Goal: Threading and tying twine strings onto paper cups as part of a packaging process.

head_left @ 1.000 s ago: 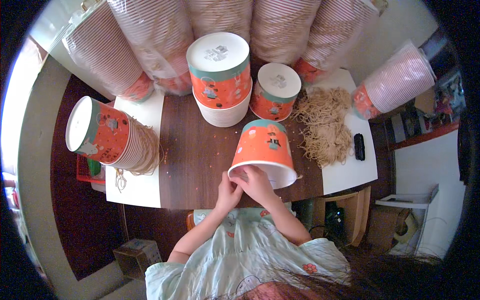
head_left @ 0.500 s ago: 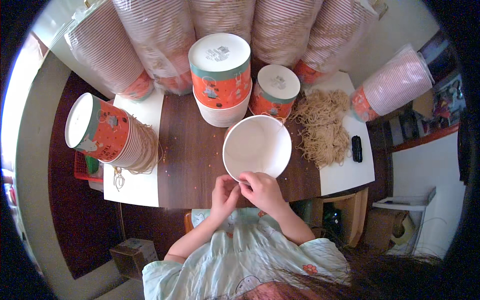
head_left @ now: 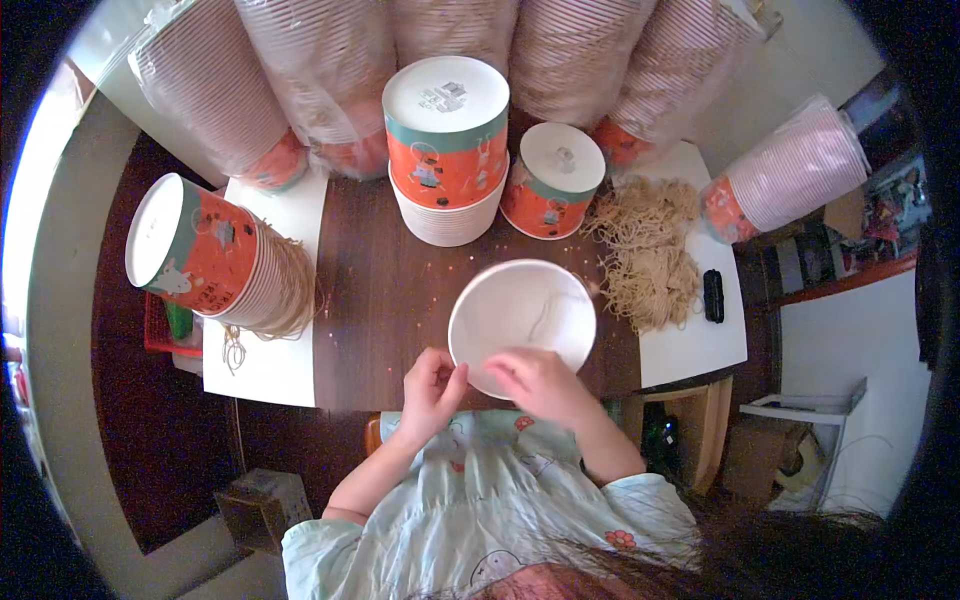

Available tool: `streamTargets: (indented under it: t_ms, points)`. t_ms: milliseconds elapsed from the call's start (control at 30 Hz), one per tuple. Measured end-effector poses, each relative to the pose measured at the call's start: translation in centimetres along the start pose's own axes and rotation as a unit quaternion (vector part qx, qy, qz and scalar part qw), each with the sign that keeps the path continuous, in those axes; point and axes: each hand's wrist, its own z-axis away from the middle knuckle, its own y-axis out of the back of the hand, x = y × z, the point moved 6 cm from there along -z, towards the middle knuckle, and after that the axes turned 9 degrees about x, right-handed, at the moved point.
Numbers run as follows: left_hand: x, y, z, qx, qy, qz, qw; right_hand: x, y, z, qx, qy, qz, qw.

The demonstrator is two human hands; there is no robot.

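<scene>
A: What is held at the near edge of the dark brown wooden table [head_left: 390,300]?

B: A white round paper bucket [head_left: 522,322] is seen there, its open mouth turned up toward the camera. Its near left rim is pinched between thumb and fingers of the left hand [head_left: 432,385]. The right hand [head_left: 537,380] is laid over the near right rim, fingers curled onto the edge; whether they are clamped on it or only resting cannot be told.

A: Is anything seen inside the bucket?

B: A thin pale string is seen curving across the inner wall, on the right side.

A: What is placed around it?

B: Just beyond, at the far middle, a tall stack of orange and teal printed paper buckets [head_left: 447,150] stands bottom up, and a shorter stack of the same kind [head_left: 553,180] is set just to its right. A loose heap of tan string [head_left: 650,255] is spread on a white board to the right, with a small black oblong object [head_left: 713,296] beside it. At the left, another stack of printed buckets [head_left: 215,260] is laid on its side on a white sheet [head_left: 270,360]. Plastic-wrapped sleeves of ribbed paper cups [head_left: 320,60] are lined along the far side, and one more wrapped sleeve [head_left: 790,180] is lying at the far right.
</scene>
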Motion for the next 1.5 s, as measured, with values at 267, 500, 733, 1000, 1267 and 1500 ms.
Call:
streamTargets:
  t_ms: [267,500,733,1000,1267,1500]
  points:
    - [1.1,-0.5,-1.2,0.026,-0.169,-0.100,0.980,4.4,0.8,-1.4,0.011,0.047,0.242,0.969]
    - [-0.3,-1.3,-1.7,0.034,-0.211,-0.149,0.965,8.9,-0.1,-1.7,0.150,-0.043,0.288,0.945]
    - [-1.3,-2.5,-2.4,0.044,-0.237,-0.175,0.955,13.8,-1.4,-1.1,0.215,-0.144,0.134,0.957]
    - [-4.4,-2.0,-3.5,0.059,-0.123,-0.131,0.982,9.8,-3.9,1.0,0.039,-0.040,0.183,0.982]
    - [-4.7,-2.5,-3.0,0.058,-0.085,-0.108,0.989,10.7,-2.6,-0.1,0.189,-0.035,0.312,0.930]
    - [-5.7,-3.1,-3.2,0.046,-0.080,-0.076,0.993,10.9,-5.6,0.0,0.052,-0.053,0.373,0.925]
